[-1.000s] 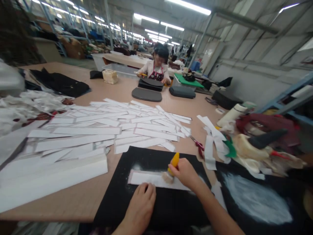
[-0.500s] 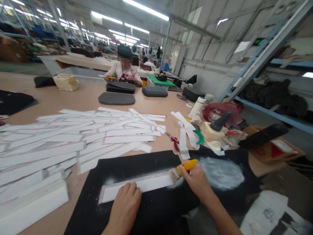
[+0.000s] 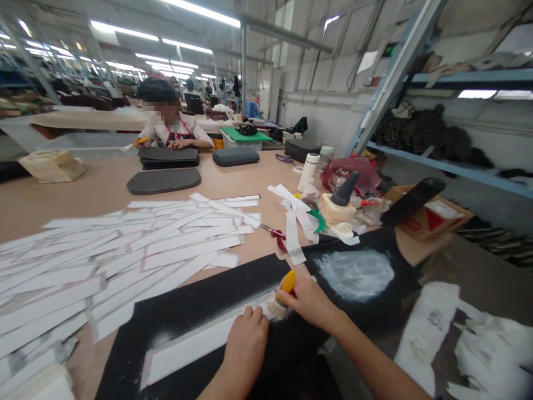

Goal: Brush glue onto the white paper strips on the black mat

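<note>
A long white strip [image 3: 191, 347] with a pinkish-grey edge lies slantwise on a black sheet [image 3: 187, 291]. My left hand [image 3: 249, 340] rests on the strip near its right end, fingers laid down flat on it. My right hand [image 3: 310, 303] is closed around the yellow handle of a brush [image 3: 287, 283]. The pale bristles touch the strip's right end, just beside my left fingertips. To the right, a whitish smear [image 3: 356, 272] covers part of the black material. Whitish traces also show on the sheet around the strip.
Many white strips [image 3: 166, 239] are spread over the left of the table. Beyond the sheet lie scissors [image 3: 277, 233], offcuts [image 3: 295, 239] and a crusted pot [image 3: 337, 214]. A white bottle [image 3: 308, 171] and a cardboard box [image 3: 425, 216] stand at right. Across the table sits a co-worker [image 3: 175, 130].
My left hand has slid along the strip towards its right end, nearer the brush. The brush handle now stands more upright, with the bristles over the strip's end. The view has turned right.
</note>
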The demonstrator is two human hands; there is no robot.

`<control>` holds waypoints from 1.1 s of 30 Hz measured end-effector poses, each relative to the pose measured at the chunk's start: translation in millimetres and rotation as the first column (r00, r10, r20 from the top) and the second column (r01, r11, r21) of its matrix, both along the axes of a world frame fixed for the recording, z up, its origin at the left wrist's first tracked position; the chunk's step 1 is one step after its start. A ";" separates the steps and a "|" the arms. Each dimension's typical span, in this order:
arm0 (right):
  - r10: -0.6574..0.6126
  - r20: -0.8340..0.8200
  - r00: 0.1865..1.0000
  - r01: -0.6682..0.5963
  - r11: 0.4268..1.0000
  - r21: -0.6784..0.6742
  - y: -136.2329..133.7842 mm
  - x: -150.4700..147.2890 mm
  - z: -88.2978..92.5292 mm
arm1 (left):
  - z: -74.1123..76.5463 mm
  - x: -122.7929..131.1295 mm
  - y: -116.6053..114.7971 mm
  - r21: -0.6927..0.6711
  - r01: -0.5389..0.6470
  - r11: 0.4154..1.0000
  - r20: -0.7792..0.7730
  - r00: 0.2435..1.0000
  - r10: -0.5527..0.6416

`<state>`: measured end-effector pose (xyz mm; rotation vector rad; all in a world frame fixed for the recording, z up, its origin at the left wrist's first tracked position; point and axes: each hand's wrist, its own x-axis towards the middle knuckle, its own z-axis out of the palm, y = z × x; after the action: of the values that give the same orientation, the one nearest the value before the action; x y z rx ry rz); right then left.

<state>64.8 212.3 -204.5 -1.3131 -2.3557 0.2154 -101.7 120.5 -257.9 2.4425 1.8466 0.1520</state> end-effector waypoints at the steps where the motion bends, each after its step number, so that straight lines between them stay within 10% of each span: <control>1: -0.021 0.039 0.999 0.021 1.000 0.017 0.1 5.5 0.6 | 1.3 0.3 2.6 -0.003 -0.010 1.000 0.001 1.000 0.010; 13: -0.234 -0.283 0.930 0.218 0.972 -0.085 -15.1 25.6 1.3 | 15.3 36.9 40.6 -0.027 -0.059 0.998 0.058 0.996 0.060; 19: -0.124 -0.420 0.899 0.117 0.992 -0.042 -15.9 19.6 -9.9 | 7.2 24.8 40.6 -0.069 -0.129 0.989 0.192 0.971 0.140; 24: 0.050 -0.460 0.887 -0.067 0.998 -0.021 -22.4 5.0 -31.4 | 0.3 13.1 43.4 -0.172 -0.187 0.967 0.487 0.837 0.248; 33: 0.012 -0.227 0.974 0.023 0.989 0.149 -35.4 -14.8 -77.2 | -4.3 -4.4 41.7 -0.237 -0.202 0.950 0.693 0.651 0.312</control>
<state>50.0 176.9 -281.7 -1.1579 -2.1318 0.1723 -106.2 162.2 -262.2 1.6134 1.7002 0.8453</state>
